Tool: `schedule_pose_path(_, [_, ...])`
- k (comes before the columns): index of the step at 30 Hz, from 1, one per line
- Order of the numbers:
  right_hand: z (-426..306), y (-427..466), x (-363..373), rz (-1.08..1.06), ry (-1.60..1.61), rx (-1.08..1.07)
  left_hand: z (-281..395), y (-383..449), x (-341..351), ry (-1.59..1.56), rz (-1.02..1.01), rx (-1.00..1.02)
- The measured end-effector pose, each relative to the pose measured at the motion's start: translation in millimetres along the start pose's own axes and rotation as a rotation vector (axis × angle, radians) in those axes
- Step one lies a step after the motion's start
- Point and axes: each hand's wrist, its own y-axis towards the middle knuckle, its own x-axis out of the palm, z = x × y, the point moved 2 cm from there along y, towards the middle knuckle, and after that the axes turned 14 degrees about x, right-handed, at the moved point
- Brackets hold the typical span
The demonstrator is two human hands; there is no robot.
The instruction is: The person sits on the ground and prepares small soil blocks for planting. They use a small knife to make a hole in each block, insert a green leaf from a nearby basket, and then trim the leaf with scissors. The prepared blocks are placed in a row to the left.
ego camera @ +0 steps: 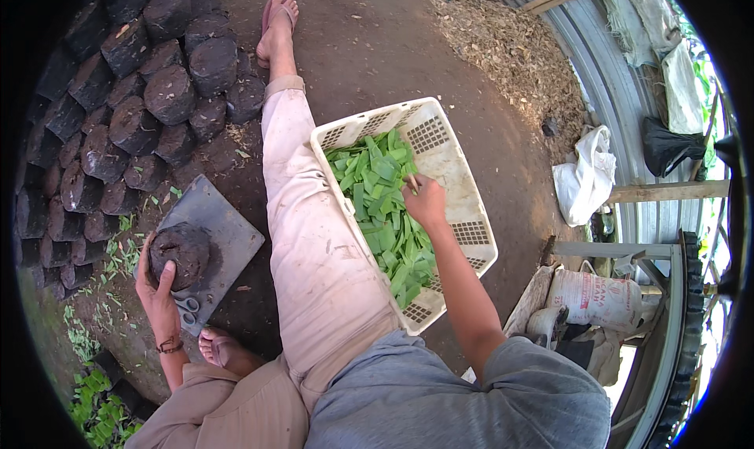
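Observation:
My left hand (pixel 158 293) grips the near side of a dark, soil-filled nursery bag (pixel 184 254), thumb on top. The bag stands on a grey flat board (pixel 227 246) on the ground. Beside my wrist, a pair of scissors (pixel 187 310) lies on the board with the handles showing and the blades hidden. Inside a cream plastic crate (pixel 465 204), my right hand (pixel 425 202) is closed over cut green leaf pieces (pixel 380 207). A short tan stick (pixel 414 182) pokes out between its fingers. Whether it also holds a leaf is hidden.
Many similar soil-filled bags (pixel 135 125) stand packed at the left. My outstretched leg (pixel 318 213) lies between board and crate. Leaf scraps (pixel 121 246) litter the soil. Wood chips (pixel 500 54), a white sack (pixel 586 175) and a corrugated metal wall (pixel 624 95) are at the right.

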Motion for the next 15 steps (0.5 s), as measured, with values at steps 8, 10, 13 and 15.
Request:
schedule_pose_path(8, [-19,54,39,-0.13,-0.237,0.143,4,-2,0,0.058,0.011,-0.004])
schedule_pose_path(10, [-21,51,34,-0.154,-0.161,0.158,3,-3,-1,0.063,0.023,-0.008])
schedule_pose_path(13, [-26,38,16,-0.172,0.04,0.229,3,-3,0,0.066,0.035,0.001])
schedule_pose_path(15, [-38,25,1,-0.211,0.228,0.276,3,-2,2,0.037,0.028,-0.008])
